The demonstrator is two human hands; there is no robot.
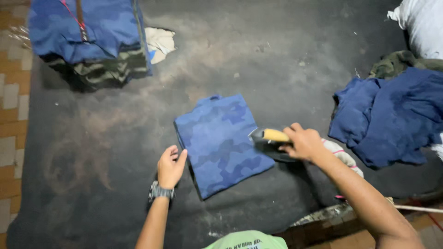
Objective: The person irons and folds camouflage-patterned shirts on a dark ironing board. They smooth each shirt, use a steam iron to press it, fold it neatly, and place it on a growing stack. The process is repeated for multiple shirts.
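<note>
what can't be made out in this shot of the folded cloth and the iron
- Iron, head view: its soleplate and rear are hidden by the right hand; only the wooden handle and front show.
- Pile, top left: cut off by the top edge.
- Heap, right: runs off the right edge.
- Left hand: contact with the folded cloth is unclear.

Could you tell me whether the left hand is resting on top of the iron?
No, the left hand touches the folded blue garment's edge; the right hand grips the iron.

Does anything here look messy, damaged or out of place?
The dark padded work surface is worn, with pale brownish scorch-like patches left of the folded blue camouflage garment. At right, a heap of plain blue clothes lies crumpled. The garment itself looks neat, set slightly askew.
</note>
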